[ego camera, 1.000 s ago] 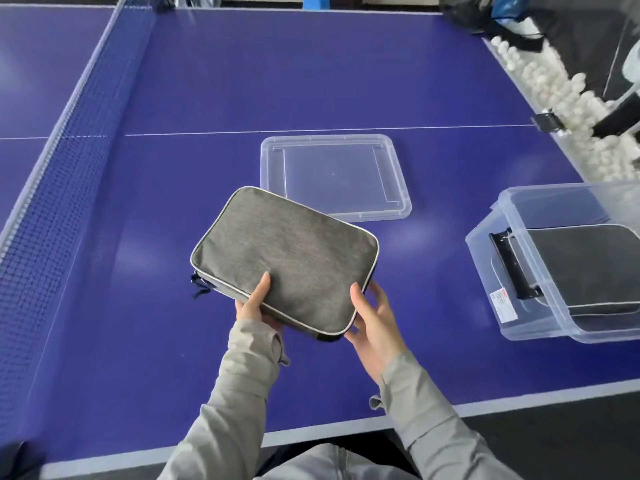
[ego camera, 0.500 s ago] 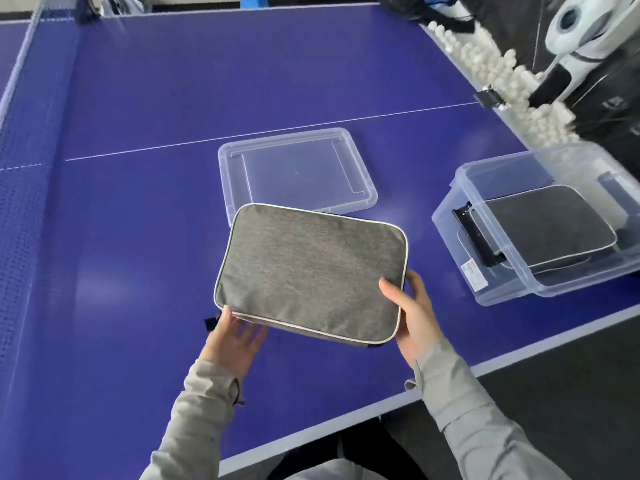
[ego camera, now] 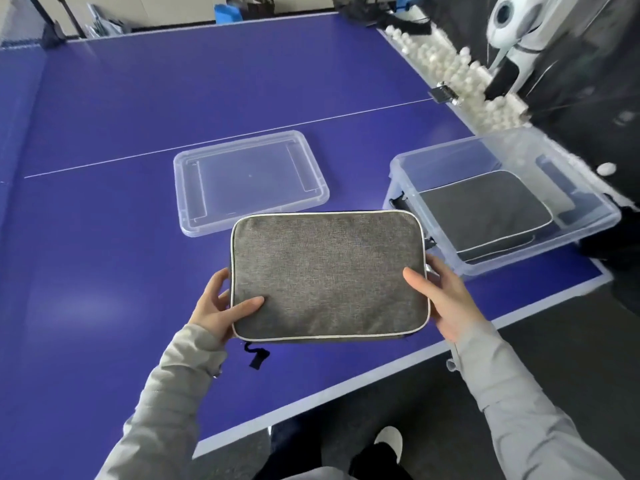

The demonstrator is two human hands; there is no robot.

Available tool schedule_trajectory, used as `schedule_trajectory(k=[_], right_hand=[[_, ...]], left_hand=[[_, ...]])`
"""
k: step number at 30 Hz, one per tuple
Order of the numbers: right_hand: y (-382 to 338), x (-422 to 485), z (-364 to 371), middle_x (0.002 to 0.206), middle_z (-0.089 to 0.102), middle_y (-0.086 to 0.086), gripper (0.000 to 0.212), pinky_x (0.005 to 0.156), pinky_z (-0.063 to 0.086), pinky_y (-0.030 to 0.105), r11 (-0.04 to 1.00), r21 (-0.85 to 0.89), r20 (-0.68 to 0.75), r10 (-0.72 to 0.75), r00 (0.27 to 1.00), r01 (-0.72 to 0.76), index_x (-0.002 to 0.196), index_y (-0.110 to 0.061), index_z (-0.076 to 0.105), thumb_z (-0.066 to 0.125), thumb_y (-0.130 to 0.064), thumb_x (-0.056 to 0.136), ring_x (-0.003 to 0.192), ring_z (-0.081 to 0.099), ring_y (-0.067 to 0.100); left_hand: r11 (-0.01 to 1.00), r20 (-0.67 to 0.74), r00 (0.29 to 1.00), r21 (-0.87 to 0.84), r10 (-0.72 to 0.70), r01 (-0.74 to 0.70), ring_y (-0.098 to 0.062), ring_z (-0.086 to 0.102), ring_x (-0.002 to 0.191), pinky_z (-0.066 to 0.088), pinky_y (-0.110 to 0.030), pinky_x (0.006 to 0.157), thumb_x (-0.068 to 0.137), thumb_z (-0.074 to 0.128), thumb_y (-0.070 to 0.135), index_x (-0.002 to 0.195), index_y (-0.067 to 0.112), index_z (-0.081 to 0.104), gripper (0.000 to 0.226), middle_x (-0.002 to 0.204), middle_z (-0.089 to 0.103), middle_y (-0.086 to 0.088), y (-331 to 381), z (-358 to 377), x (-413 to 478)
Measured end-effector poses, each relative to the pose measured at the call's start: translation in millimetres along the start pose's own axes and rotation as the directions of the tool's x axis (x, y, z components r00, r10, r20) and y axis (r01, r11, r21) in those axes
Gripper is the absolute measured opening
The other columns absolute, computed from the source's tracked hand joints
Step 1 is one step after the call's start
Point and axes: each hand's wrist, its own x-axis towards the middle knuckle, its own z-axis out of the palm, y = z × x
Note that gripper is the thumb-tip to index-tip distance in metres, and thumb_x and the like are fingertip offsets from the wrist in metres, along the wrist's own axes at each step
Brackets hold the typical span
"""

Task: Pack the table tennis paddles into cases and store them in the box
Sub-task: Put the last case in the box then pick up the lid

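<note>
A grey fabric paddle case (ego camera: 329, 275) with pale piping is held flat above the blue table. My left hand (ego camera: 216, 306) grips its left edge, thumb on top. My right hand (ego camera: 440, 296) grips its right edge, thumb on top too. A dark zipper pull (ego camera: 257, 356) dangles under the case's near left corner. To the right stands a clear plastic box (ego camera: 588, 202) near the table's corner, and a second grey case (ego camera: 485, 213) lies flat inside it. The held case's right edge is close to the box's near left corner.
The box's clear lid (ego camera: 249, 181) lies upside down on the table behind the held case. A trough of several white balls (ego camera: 460, 81) runs along the table's right edge, with a white machine (ego camera: 512, 26) behind it. The table's near edge (ego camera: 346, 386) runs diagonally below my hands.
The case has moved right toward the box and turned level. My left thumb now lies on top of it. The view has swung to the right.
</note>
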Motion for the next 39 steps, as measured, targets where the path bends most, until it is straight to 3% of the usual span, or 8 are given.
schedule_trajectory(k=[5, 8, 11, 16, 20, 26, 34, 39], right_hand=[[-20, -15, -82, 0.104, 0.072, -0.001, 0.043, 0.087, 0.051, 0.031, 0.991, -0.089, -0.032, -0.105, 0.994, 0.102, 0.107, -0.022, 0.067, 0.073, -0.032, 0.066, 0.102, 0.066, 0.016], [-33, -18, -128, 0.109, 0.069, -0.002, 0.042, 0.088, 0.051, 0.034, 0.983, -0.109, -0.065, -0.154, 0.986, 0.146, 0.108, -0.029, 0.064, 0.073, -0.033, 0.068, 0.104, 0.064, 0.015], [-47, -21, -172, 0.106, 0.068, -0.011, 0.042, 0.087, 0.051, 0.033, 0.973, -0.135, -0.088, -0.198, 0.976, 0.186, 0.102, -0.043, 0.063, 0.075, -0.042, 0.062, 0.101, 0.064, 0.009], [-68, -15, -227, 0.106, 0.069, -0.009, 0.043, 0.09, 0.05, 0.036, 0.958, -0.145, -0.111, -0.263, 0.958, 0.246, 0.099, -0.05, 0.063, 0.077, -0.045, 0.059, 0.105, 0.062, 0.013], [-85, 7, -256, 0.107, 0.068, 0.004, 0.044, 0.093, 0.05, 0.039, 0.951, -0.146, -0.126, -0.293, 0.948, 0.274, 0.108, -0.043, 0.06, 0.076, -0.033, 0.068, 0.105, 0.063, 0.018], [-118, 65, -285, 0.097, 0.068, -0.003, 0.036, 0.094, 0.051, 0.038, 0.938, -0.196, -0.127, -0.314, 0.941, 0.287, 0.113, -0.034, 0.058, 0.069, -0.017, 0.083, 0.091, 0.065, 0.006], [-155, 156, -322, 0.105, 0.065, -0.005, 0.052, 0.077, 0.049, 0.019, 0.88, -0.411, -0.007, -0.263, 0.965, 0.237, 0.104, -0.054, 0.051, 0.078, -0.022, 0.073, 0.096, 0.063, 0.002], [-144, 201, -334, 0.115, 0.061, -0.002, 0.062, 0.079, 0.05, 0.025, 0.873, -0.459, 0.02, -0.177, 0.984, 0.166, 0.109, -0.053, 0.048, 0.081, -0.017, 0.07, 0.103, 0.06, 0.011]], left_hand=[[0.998, -0.048, 0.997, -0.016, 0.057, -0.058, -0.027, 0.066, 0.089, 0.056, -0.039, 0.072, 0.019, 0.094, 0.043, 0.116, 0.026, 0.052, 0.107, 0.1, 0.07, -0.006, -16, 92, -25], [0.992, -0.09, 0.988, -0.026, 0.124, -0.126, -0.025, 0.065, 0.094, 0.056, -0.037, 0.075, 0.04, 0.093, 0.026, 0.111, 0.027, 0.054, 0.081, 0.108, 0.066, -0.008, -29, 146, -32], [0.973, -0.136, 0.965, 0.074, 0.225, -0.217, -0.01, 0.065, 0.092, 0.053, -0.027, 0.073, 0.051, 0.085, 0.021, 0.103, 0.032, 0.058, 0.06, 0.11, 0.064, -0.002, -39, 192, -34], [0.956, -0.142, 0.949, 0.125, 0.281, -0.265, 0.011, 0.064, 0.075, 0.052, -0.013, 0.062, 0.047, 0.092, 0.024, 0.105, 0.035, 0.056, 0.069, 0.108, 0.058, 0.011, -38, 253, -27], [0.946, -0.16, 0.937, 0.149, 0.312, -0.289, 0.003, 0.067, 0.069, 0.052, -0.015, 0.058, 0.055, 0.09, 0.018, 0.113, 0.031, 0.055, 0.069, 0.104, 0.058, 0.009, -30, 289, -11], [0.914, -0.205, 0.898, 0.207, 0.389, -0.349, 0.01, 0.062, 0.063, 0.052, -0.014, 0.055, 0.066, 0.081, 0.004, 0.118, 0.037, 0.05, 0.069, 0.092, 0.058, 0.009, -14, 338, 35], [0.953, -0.188, 0.935, 0.088, 0.3, -0.289, -0.013, 0.065, 0.086, 0.053, -0.014, 0.061, 0.07, 0.077, -0.003, 0.125, 0.038, 0.044, 0.076, 0.114, 0.057, -0.001, -8, 390, 105], [0.971, -0.184, 0.956, 0.119, 0.229, -0.21, -0.021, 0.06, 0.105, 0.055, -0.022, 0.079, 0.069, 0.078, -0.004, 0.127, 0.038, 0.04, 0.081, 0.128, 0.052, -0.004, -19, 402, 138]])
